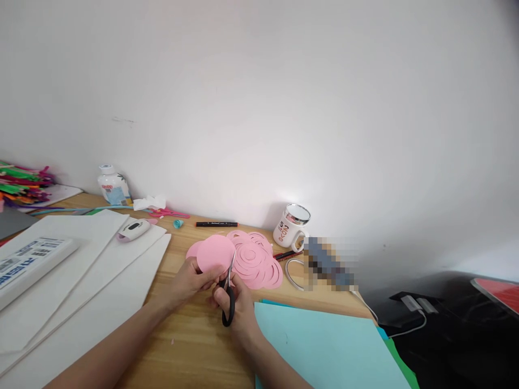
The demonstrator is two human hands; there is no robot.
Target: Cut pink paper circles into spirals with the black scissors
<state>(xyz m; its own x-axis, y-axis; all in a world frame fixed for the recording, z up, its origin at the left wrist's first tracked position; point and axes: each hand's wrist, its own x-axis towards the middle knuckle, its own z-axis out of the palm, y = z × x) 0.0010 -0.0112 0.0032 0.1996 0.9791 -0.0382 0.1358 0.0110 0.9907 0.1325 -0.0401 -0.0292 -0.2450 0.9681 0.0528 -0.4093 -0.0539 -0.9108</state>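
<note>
My left hand (197,277) pinches the lower edge of a round piece of pink paper (215,252), held a little above the wooden table. In my right hand (239,302) is a pair of scissors with black handles (229,308). Their blades point up along the right edge of the pink disc. Behind and to the right lies a heap of pink paper spirals (253,259), cut in rings. Another pink paper piece shows partly behind the disc at its left.
White sheets (121,292) and a long white box (36,267) cover the left. Turquoise paper (324,346) lies at right. Toward the wall stand a mug (290,227) and a white bottle (113,185), with a black marker (217,223) and pink scissors (168,213).
</note>
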